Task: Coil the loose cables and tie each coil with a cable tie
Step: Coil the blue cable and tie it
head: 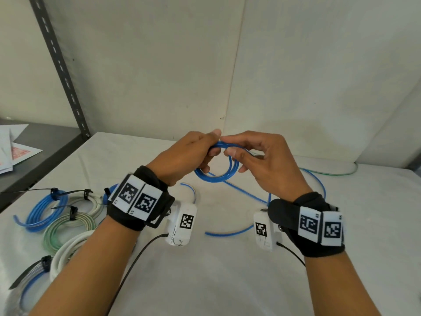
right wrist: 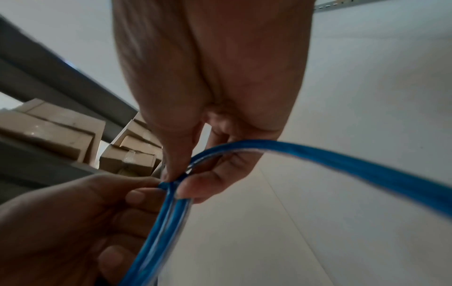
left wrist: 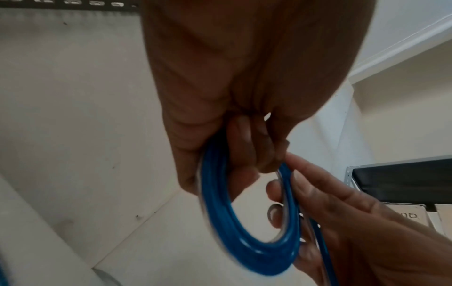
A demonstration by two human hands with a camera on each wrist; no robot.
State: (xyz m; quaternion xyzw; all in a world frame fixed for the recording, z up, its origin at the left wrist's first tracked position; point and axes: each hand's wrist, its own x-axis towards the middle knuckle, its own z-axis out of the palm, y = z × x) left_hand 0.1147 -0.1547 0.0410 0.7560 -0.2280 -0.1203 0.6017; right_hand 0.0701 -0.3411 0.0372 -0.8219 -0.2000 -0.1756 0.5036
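Perhaps no readable text anywhere.

White table [head: 227, 281]: tied coils [head: 59, 215], loose blue cable [head: 230, 233].

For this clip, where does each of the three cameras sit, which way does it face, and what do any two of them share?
Head: worn on the head, facing forward and down at the table; shows both forearms, left hand and right hand holding the blue coil.
Left wrist: looks along the left palm at the coil, with the right hand's fingers beside it.
Right wrist: looks along the right palm at the cable pinch, with the left hand's fingers below.
Shared: all three show both hands on the blue coil.
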